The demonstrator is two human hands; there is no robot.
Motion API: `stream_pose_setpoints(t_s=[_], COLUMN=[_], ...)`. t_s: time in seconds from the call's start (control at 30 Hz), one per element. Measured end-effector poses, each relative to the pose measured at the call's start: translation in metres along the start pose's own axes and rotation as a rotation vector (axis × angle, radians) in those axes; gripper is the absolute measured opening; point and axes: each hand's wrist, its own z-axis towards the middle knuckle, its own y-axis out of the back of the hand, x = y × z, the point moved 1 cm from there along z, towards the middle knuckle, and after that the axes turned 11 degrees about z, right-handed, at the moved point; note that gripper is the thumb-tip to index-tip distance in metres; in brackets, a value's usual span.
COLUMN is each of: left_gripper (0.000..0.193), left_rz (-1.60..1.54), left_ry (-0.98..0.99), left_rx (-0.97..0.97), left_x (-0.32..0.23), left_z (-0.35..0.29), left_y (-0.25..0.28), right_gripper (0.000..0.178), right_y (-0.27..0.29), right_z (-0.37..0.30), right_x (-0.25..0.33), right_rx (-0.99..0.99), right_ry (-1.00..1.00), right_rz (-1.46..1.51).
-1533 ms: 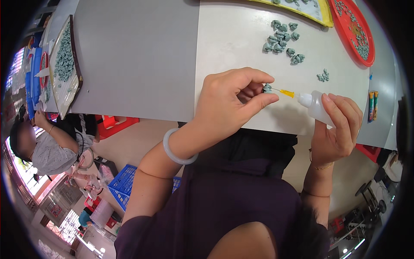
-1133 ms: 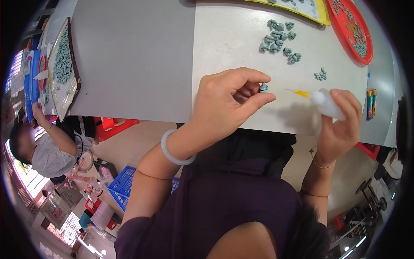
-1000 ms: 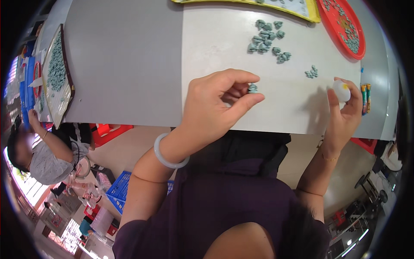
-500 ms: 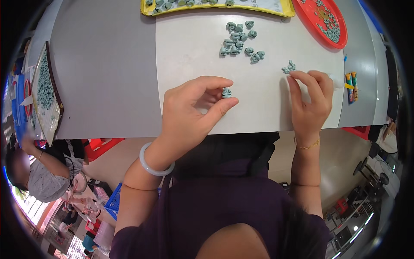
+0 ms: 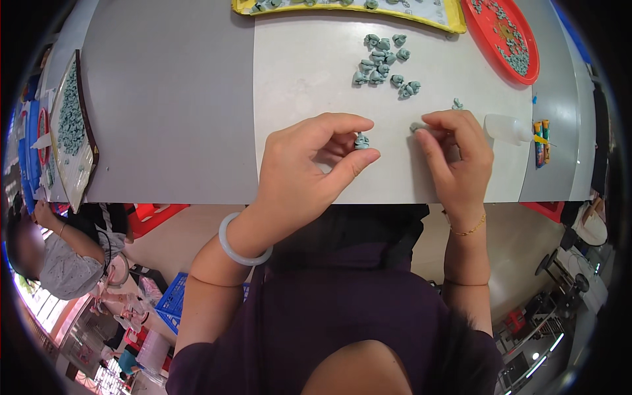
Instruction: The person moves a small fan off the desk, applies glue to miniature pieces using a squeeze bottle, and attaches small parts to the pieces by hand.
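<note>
My left hand (image 5: 309,158) is closed, with a small grey-green figurine (image 5: 361,141) between thumb and fingers above the white worktop (image 5: 303,72). To its right, my right hand (image 5: 463,155) pinches a tiny grey-green piece (image 5: 416,127) between thumb and forefinger. Just beyond that hand, another loose small grey-green piece (image 5: 457,104) lies on the worktop. Farther off sits a loose cluster of several similar figurines (image 5: 382,60). Beside my right hand a translucent squeeze bottle (image 5: 505,129) with a yellow tip lies on its side.
A yellow-edged tray (image 5: 401,18) holding figurines stands at the far edge. At the far right is a red oval tray (image 5: 484,49) of small pieces. Two small tubes (image 5: 541,151) lie right of the bottle. Another tray (image 5: 92,141) of pieces and a person (image 5: 76,260) are at left.
My right hand has moved left and nearer my left hand, carrying a tiny piece from the small group. The bottle behind it now shows. The whole view has shifted slightly.
</note>
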Motion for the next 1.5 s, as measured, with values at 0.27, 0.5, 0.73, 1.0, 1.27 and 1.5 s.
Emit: stream_pose_setpoints(t_s=[0.27, 0.5, 0.73, 1.0, 1.27, 1.5], left_gripper=[0.021, 0.021, 0.02, 0.02, 0.017, 0.02], left_rz=[0.005, 0.028, -0.128, -0.023, 0.04, -0.048], left_ry=[-0.026, -0.116, 0.058, -0.022, -0.113, -0.152], left_rx=[-0.007, 0.012, -0.009, 0.005, -0.012, 0.008], left_x=[0.002, 0.001, 0.002, 0.001, 0.001, 0.004], left_z=[0.0, 0.003, -0.001, -0.001, 0.0, -0.004], left_y=[-0.001, 0.001, -0.004, 0.0, 0.002, 0.002], right_gripper=[0.011, 0.009, 0.01, 0.011, 0.009, 0.016], right_y=[0.008, 0.001, -0.008, -0.022, -0.023, -0.022], right_z=[0.005, 0.005, 0.002, 0.002, 0.002, 0.006], right_x=[0.0, 0.007, 0.013, 0.022, 0.021, 0.012], right_rx=[0.175, 0.15, 0.159, 0.168, 0.289, 0.349], right_ry=[0.154, 0.162, 0.015, -0.005, -0.235, -0.487], right_rz=[-0.153, -0.308, 0.036, 0.371, 0.503, 0.925])
